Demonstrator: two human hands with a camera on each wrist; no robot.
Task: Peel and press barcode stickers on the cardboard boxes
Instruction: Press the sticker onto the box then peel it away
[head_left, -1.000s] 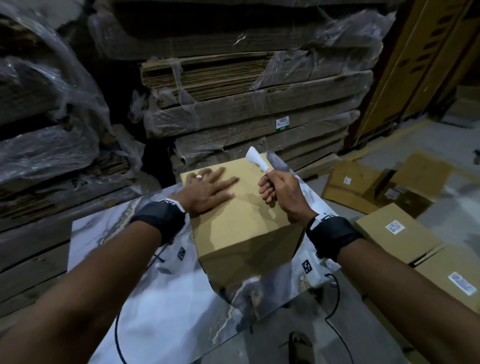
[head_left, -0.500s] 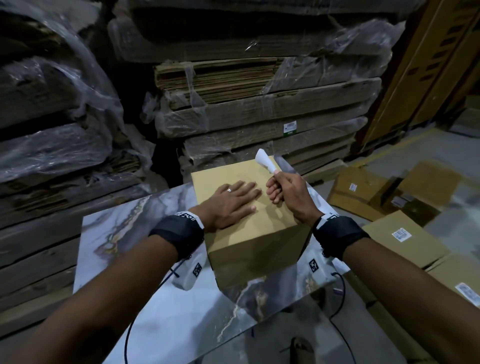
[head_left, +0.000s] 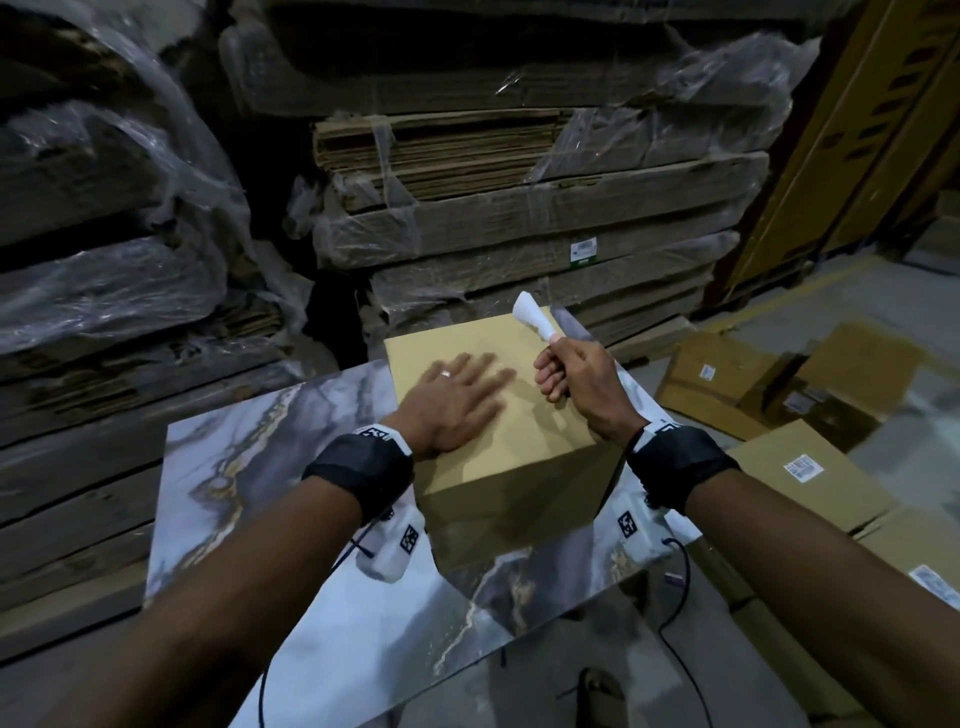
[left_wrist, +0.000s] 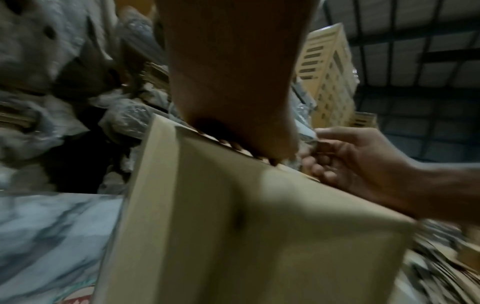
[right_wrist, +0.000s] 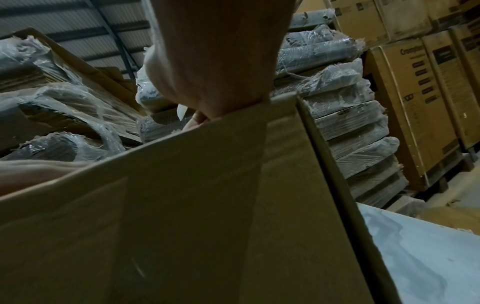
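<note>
Cardboard box stands on the marbled worktop, near its far edge. Left hand lies palm-down on the box top, fingers straight and spread. Right hand is above the box's right side, fingers curled round a white strip of sticker backing that projects upward. Labelled boxes lie on the floor to the right.

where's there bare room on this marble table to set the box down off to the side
Bare marble table lies left of the cardboard box, out to its left edge, and in front of it toward the near edge, under the forearms. The right side is crowded: the box sits close to that edge. The left hand lies flat on top; the right hand grips a paper strip.
</note>
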